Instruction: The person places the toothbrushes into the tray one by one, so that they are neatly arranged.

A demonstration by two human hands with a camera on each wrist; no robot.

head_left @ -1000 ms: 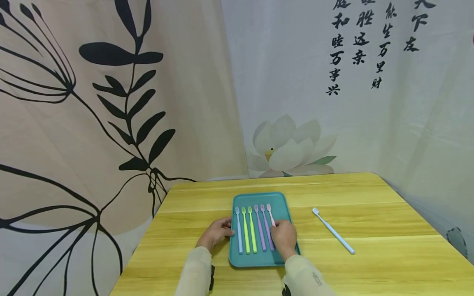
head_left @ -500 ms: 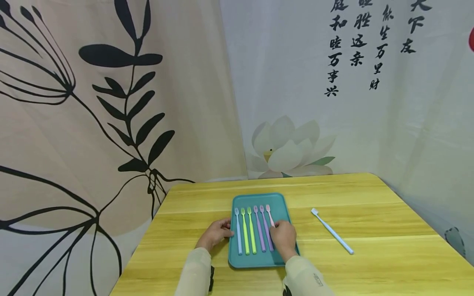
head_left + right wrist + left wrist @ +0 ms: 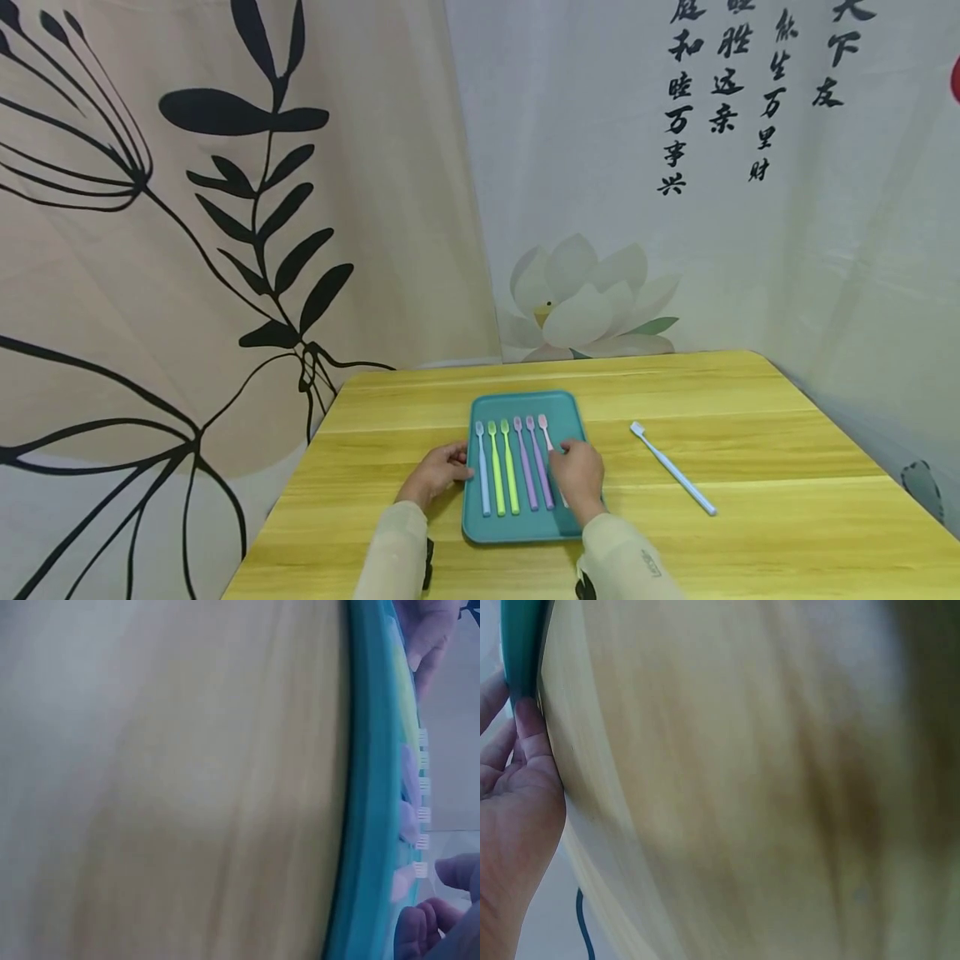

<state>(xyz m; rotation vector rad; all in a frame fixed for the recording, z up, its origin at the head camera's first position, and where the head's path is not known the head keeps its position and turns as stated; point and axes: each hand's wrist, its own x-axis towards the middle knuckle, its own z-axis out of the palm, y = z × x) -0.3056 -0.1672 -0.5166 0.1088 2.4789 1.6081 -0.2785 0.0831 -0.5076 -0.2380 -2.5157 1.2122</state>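
Observation:
A teal tray (image 3: pixel 525 527) lies on the wooden table, with a row of toothbrushes side by side in it. From left to right come a blue toothbrush (image 3: pixel 483 479), two yellow-green toothbrushes (image 3: pixel 512 475), two purple toothbrushes (image 3: pixel 527 475) and a pink toothbrush (image 3: pixel 544 429). My left hand (image 3: pixel 435 473) holds the tray's left rim, thumb and fingertips against it; its palm shows in the left wrist view. Over the pink toothbrush hovers my right hand (image 3: pixel 579 477), covering part of its handle. The right wrist view shows the right thumb (image 3: pixel 459 871) apart from the curved fingers, nothing between them.
Another blue toothbrush (image 3: pixel 675 468) lies slanted on the table (image 3: pixel 787 517), right of the tray. Behind the table hangs a cloth backdrop (image 3: pixel 420 208) printed with dark leaves, a pale lotus and writing.
My right hand has let go of the pink toothbrush and shifted slightly up and right; the lower end of its handle now shows. My left hand and the tray stay in place.

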